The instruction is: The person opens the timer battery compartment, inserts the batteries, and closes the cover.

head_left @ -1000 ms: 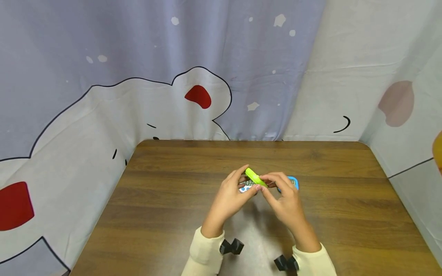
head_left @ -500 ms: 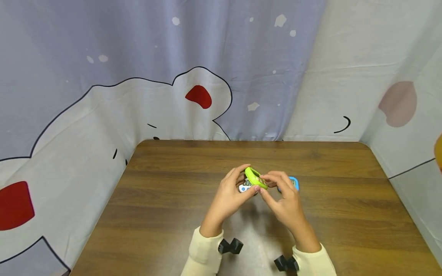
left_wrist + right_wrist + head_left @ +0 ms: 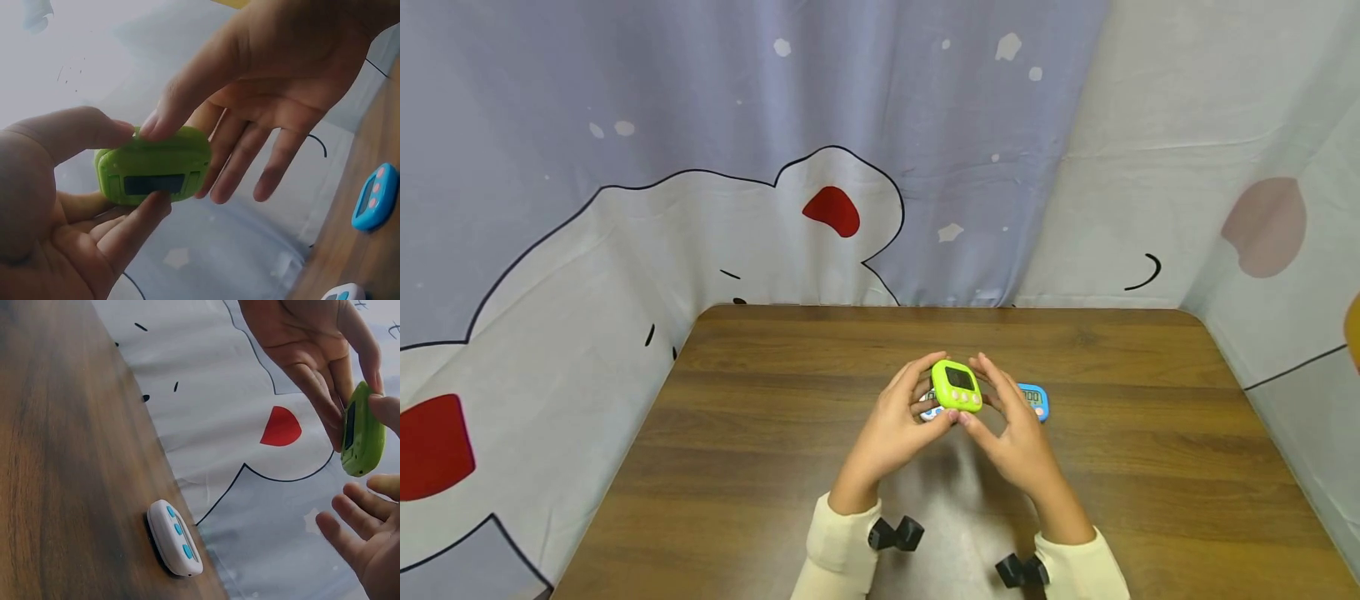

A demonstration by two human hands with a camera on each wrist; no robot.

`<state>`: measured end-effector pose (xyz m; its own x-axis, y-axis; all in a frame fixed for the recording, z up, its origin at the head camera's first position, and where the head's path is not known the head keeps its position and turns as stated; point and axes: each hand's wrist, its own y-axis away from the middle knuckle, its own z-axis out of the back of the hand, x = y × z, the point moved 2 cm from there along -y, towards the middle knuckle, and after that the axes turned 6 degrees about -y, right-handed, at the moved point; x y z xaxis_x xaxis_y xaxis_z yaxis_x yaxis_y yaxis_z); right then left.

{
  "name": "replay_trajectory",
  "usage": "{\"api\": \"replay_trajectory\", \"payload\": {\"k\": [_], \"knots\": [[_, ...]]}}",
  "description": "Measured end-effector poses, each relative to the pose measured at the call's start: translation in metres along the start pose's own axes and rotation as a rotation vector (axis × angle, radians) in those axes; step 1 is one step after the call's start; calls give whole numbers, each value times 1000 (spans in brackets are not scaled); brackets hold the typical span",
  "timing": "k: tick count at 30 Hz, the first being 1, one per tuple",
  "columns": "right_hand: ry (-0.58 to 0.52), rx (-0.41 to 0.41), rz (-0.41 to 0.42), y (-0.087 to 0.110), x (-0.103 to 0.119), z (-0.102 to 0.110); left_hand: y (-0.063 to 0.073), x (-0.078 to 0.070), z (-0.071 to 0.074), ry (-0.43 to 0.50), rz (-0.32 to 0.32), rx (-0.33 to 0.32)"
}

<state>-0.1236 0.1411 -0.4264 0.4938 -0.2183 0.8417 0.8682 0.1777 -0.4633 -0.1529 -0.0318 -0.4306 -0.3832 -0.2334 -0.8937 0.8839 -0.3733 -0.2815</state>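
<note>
A lime-green digital timer point(image 3: 968, 397) with a dark screen and white round buttons is held up above the table, its front toward the head camera. My left hand point(image 3: 895, 429) grips it by the left side, thumb on the lower edge and a finger against its back, as the left wrist view shows. The thumb of my right hand point(image 3: 1021, 437) touches the lower edge, while its other fingers stand straight and spread beside the timer point(image 3: 369, 440). Behind the hands lie a white timer point(image 3: 172, 540) with blue buttons and a blue timer point(image 3: 375, 197) with pink buttons.
The brown wooden table point(image 3: 760, 467) reaches back to a printed curtain point(image 3: 700, 242) along its far edge, with more printed cloth at both sides. The white and blue timers sit close together near the middle, partly covered by the hands in the head view.
The green timer has turned from edge-on to showing its screen and buttons. My right fingers have come off its face and straightened; the left hand keeps its hold.
</note>
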Motion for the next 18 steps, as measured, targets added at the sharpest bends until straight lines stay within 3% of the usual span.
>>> {"api": "replay_trajectory", "payload": {"k": [7,12,18], "knots": [[-44,20,-51,1,-2,1,1,-16,6,54,-2,90],[-16,7,-29,1,0,2,0,1,4,92,-49,115],[-1,-12,-24,2,-7,2,0,4,6,48,-60,134]]}}
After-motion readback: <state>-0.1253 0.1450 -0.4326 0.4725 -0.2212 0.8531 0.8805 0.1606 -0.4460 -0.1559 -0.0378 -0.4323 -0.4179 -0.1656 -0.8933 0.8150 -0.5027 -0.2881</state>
